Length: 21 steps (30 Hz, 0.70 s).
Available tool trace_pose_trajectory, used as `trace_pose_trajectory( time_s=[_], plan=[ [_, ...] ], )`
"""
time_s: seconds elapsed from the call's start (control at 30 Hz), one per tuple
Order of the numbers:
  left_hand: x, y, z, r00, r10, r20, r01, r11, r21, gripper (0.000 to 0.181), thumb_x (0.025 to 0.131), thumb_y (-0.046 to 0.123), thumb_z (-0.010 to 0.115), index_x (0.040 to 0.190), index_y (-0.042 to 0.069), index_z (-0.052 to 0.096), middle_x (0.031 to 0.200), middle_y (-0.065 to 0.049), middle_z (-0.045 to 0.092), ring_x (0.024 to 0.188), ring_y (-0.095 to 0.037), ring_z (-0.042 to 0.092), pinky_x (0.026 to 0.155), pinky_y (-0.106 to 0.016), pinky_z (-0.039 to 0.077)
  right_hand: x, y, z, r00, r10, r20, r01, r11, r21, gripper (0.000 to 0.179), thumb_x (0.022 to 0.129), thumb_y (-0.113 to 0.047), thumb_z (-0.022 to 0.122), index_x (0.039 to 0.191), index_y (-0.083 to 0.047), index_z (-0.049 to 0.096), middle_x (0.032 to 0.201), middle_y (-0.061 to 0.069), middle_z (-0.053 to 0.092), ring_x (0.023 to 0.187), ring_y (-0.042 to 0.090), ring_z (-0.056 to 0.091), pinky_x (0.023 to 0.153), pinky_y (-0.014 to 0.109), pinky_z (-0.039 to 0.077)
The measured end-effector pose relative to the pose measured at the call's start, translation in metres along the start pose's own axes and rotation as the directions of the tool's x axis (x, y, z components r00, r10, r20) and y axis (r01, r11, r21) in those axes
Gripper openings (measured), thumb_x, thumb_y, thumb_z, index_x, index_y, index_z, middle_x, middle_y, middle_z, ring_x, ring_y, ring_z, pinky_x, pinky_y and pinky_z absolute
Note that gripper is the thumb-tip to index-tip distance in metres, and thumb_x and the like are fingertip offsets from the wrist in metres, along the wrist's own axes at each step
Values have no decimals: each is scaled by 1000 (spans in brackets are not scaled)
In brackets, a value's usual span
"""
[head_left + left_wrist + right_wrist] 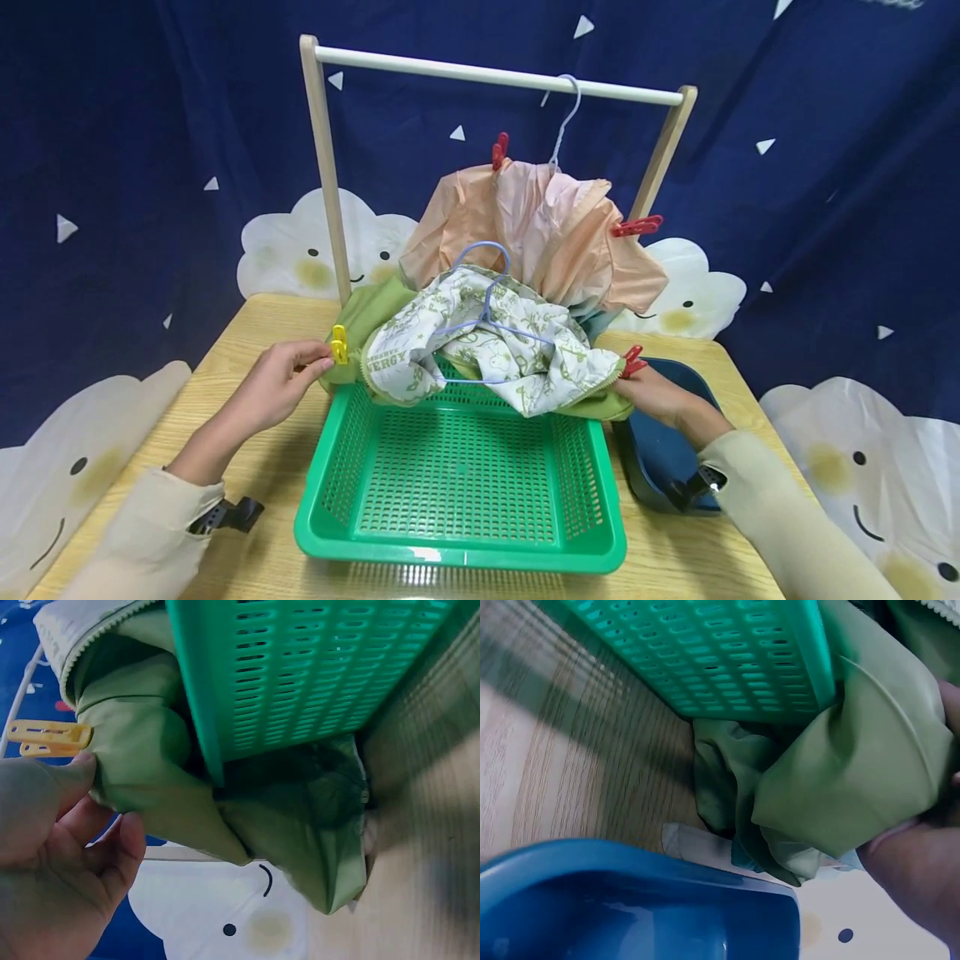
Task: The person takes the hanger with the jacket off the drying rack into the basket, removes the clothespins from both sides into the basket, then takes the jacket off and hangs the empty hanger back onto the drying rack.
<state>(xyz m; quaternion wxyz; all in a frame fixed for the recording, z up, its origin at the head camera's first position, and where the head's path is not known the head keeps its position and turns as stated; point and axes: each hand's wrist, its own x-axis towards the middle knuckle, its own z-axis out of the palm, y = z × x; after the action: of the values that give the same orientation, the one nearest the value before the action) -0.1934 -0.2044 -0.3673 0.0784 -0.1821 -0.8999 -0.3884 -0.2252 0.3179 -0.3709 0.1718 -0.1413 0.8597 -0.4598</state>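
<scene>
Green jacket [558,342] sits at the green basket's [450,558] far end, patterned lining showing, blue hanger [486,312] at it. Left hand [281,379] pinches cloth beside the yellow clip [339,346]; right hand [660,396] grips cloth by the red clip [633,362]. We'd call it spreading the jacket; next probably needs an even lift. Long axis runs left-right; hook points away from us, railward.
</scene>
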Motion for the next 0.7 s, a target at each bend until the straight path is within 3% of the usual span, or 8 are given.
trace_pose_trajectory(
  time_s=[0.17,0.27,0.53,0.7],
  plan=[
    [2,-2,3,1000,-13,3,13,1000,1,21,102,6,58,110,-7,73,110,-23,74,98,-30,68,74,-30,53,-3,2,3,997,-50,-62,47,998,-50,16,101,-19,61,103,-6,68,95,-4,66,88,7,60,78,26,50],
    [2,-3,3,1000,-24,9,24,1000,9,23,101,7,59,112,-7,73,113,-24,73,98,-29,68,69,-25,51,-9,2,6,991,-84,-107,73,992,-106,14,100,-19,64,99,-6,69,91,-3,64,84,8,57,72,27,49],
    [3,-9,7,997,-40,67,39,999,20,21,101,4,58,110,-8,72,113,-26,72,105,-41,68,82,-49,56,-24,1,10,978,-147,-148,120,977,-177,15,100,-16,63,109,-4,67,91,4,65,77,6,54,66,25,45],
    [5,-13,7,995,-32,96,29,999,33,21,101,4,57,108,-6,73,111,-24,73,103,-39,69,82,-51,56,-32,-5,9,979,-132,-155,90,963,-254,17,100,-21,64,108,-5,67,94,7,66,84,11,59,71,24,48]
  ],
)
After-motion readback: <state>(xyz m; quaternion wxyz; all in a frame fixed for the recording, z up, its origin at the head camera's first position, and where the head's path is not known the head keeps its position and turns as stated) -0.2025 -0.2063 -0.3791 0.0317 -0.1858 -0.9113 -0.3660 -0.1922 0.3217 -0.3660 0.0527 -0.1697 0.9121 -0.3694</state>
